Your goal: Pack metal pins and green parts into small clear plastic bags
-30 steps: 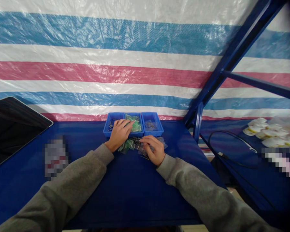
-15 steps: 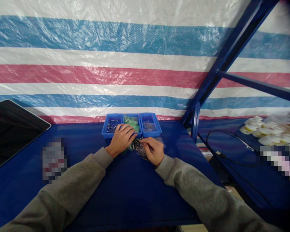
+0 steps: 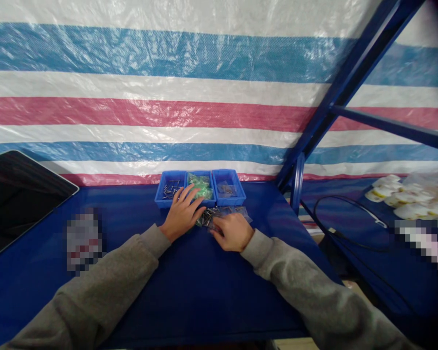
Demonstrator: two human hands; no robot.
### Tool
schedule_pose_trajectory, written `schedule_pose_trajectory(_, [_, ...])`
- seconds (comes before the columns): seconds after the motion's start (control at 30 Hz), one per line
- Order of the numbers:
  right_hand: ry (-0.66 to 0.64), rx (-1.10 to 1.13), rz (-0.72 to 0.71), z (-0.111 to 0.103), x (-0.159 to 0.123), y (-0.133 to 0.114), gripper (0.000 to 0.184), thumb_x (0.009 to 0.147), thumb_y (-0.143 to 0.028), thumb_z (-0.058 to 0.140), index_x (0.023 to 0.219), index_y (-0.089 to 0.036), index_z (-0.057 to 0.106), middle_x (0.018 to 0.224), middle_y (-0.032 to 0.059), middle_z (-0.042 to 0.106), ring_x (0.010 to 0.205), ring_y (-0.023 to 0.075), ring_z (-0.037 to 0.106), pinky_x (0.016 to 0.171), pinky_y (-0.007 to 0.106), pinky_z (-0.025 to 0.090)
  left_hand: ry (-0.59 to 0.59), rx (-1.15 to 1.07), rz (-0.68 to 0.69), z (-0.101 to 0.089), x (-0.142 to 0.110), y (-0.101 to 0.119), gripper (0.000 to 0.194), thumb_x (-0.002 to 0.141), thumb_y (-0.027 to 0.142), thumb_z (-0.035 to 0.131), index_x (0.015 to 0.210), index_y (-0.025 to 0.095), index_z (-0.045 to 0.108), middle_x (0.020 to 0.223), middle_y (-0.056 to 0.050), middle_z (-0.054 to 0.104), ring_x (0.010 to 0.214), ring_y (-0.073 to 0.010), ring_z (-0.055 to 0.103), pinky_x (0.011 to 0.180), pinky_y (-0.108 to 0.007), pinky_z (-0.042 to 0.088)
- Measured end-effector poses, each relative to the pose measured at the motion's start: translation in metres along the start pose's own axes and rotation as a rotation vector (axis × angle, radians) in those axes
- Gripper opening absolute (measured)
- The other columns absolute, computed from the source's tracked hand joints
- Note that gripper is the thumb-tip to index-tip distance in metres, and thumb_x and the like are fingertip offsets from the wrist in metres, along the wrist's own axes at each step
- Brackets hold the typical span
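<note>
Left hand (image 3: 182, 214) was spread and loose, over the front of the left bin (image 3: 162, 203) and middle bin (image 3: 210, 202); right hand (image 3: 233, 232) was curled at the pile of metal pieces (image 3: 206, 218) on the table (image 3: 204, 296), just in front of the bins; couldn't tell if it gripped any; green bags (image 3: 200, 184) sat in the middle bin.

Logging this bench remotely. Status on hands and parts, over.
Left hand open at front of middle bin. Right hand at loose metal pieces, grip unclear. Left hand partly hides middle bin.
</note>
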State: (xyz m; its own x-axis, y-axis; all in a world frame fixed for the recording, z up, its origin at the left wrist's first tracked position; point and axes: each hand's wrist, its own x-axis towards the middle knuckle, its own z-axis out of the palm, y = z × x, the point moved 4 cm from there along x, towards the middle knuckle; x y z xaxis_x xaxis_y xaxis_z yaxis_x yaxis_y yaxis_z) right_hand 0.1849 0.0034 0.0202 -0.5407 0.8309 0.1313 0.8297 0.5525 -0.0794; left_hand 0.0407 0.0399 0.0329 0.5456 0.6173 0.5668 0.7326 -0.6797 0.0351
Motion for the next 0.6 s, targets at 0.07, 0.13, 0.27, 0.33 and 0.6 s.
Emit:
schedule_pose_trajectory(0.07, [-0.067,-0.004,-0.016,0.0,-0.001,-0.003,0.026,0.077,-0.038,0.052,0.09,-0.018,0.062,0.079,0.0092,0.067,0.07,0.0233,0.063,0.061,0.03,0.042,-0.009,-0.013,0.012,0.001,0.001,0.0,0.026,0.087,0.029,0.046,0.106,0.017,0.059,0.119,-0.011,0.054,0.123,-0.0268,0.037,0.104,-0.05,0.027])
schedule_pose_trajectory(0.13, [-0.111,-0.001,-0.032,0.0,-0.002,-0.007,0.028,0.074,-0.037,0.054,0.094,-0.018,0.061,0.082,0.0099,0.067,0.071,0.024,0.063,0.062,0.03,0.044,-0.02,-0.025,0.02,0.003,0.001,0.0,0.025,0.088,0.029,0.046,0.105,0.017,0.059,0.112,-0.01,0.058,0.116,-0.025,0.044,0.103,-0.048,0.028])
schedule_pose_trajectory(0.27, [-0.133,-0.006,-0.046,0.003,-0.004,-0.014,0.024,0.074,-0.031,0.052,0.092,-0.017,0.06,0.086,0.012,0.067,0.072,0.0243,0.063,0.063,0.031,0.045,-0.056,-0.025,0.015,0.006,0.002,-0.001,0.024,0.088,0.03,0.044,0.101,0.016,0.058,0.103,-0.009,0.06,0.105,-0.0216,0.05,0.103,-0.046,0.028])
schedule_pose_trajectory(0.33, [-0.124,-0.015,-0.05,0.005,-0.005,-0.016,0.023,0.075,-0.029,0.05,0.093,-0.016,0.058,0.085,0.0124,0.066,0.071,0.0249,0.063,0.063,0.032,0.046,-0.069,-0.027,0.01,0.007,0.002,-0.001,0.023,0.088,0.03,0.044,0.099,0.015,0.058,0.101,-0.008,0.06,0.102,-0.0209,0.051,0.103,-0.045,0.028])
schedule_pose_trajectory(0.6, [-0.071,-0.042,-0.05,0.007,-0.005,-0.016,0.027,0.075,-0.026,0.047,0.1,-0.017,0.053,0.082,0.0114,0.066,0.07,0.0266,0.063,0.061,0.034,0.045,-0.057,-0.04,0.031,0.009,-0.001,-0.002,0.026,0.088,0.028,0.044,0.106,0.015,0.056,0.104,-0.01,0.06,0.103,-0.0221,0.052,0.101,-0.045,0.03])
